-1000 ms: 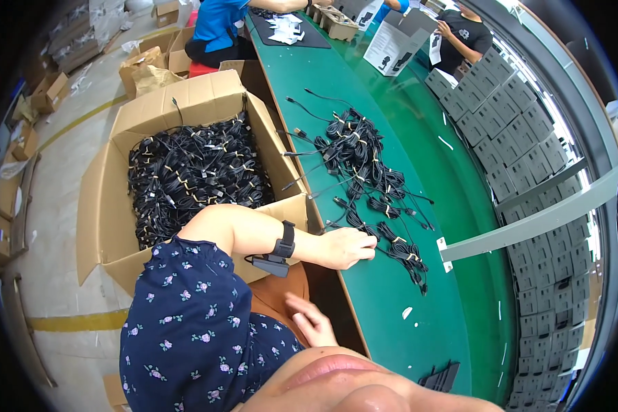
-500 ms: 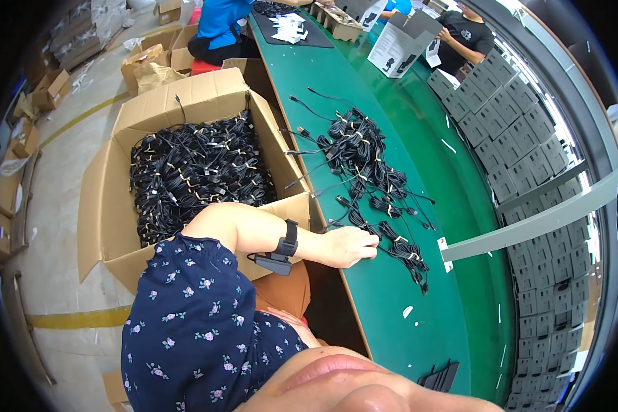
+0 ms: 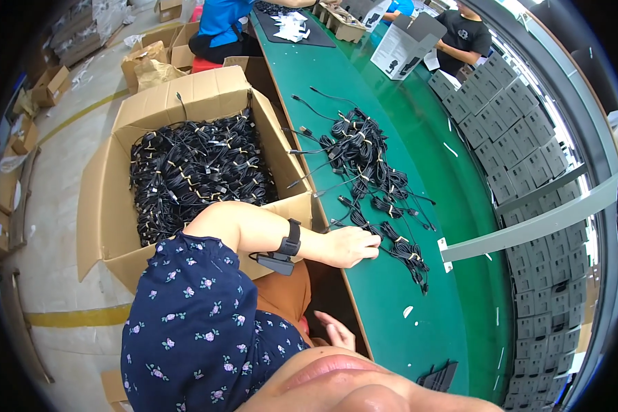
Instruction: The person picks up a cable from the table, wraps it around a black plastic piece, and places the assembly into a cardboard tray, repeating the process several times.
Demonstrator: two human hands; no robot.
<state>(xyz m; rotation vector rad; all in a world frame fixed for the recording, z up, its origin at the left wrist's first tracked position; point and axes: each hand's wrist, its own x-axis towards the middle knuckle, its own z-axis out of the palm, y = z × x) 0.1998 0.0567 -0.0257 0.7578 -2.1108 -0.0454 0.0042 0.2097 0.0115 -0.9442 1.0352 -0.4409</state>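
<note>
1. Black slim cables tied into bundles with pale yellow bands point(image 3: 364, 154) lie in a heap just beyond the left hand point(image 3: 352, 247) in the head view, on the long, smooth green tabletop point(image 3: 384, 323).
2. The left hand rests at the table's near edge, fingers curled down beside the heap; its fingertips are hidden, so I cannot tell whether they pinch a cable. The right hand point(image 3: 340, 334), lower and nearer the body, has loosely spread fingers with nothing visible in them; the chin covers part of it.
3. Good handling, I judge, means gripping a bundle at its banded middle, not by a stray lead. The nearest one, a long black banded bundle point(image 3: 406, 255) just right of the left hand, seems the easiest to lift apart; farther up, the leads cross and could snag.
4. Left of that hand, past the forearm, stands a large open brown cardboard carton point(image 3: 95, 213), deep in similar black banded cables point(image 3: 199, 165). Its flaps spread outward, and the sleeve overlaps its near corner.
5. Well beyond the grip, near the table's far end, a white-and-grey printed box point(image 3: 402, 49) stands with its top flaps up; its contents are hidden.
</note>
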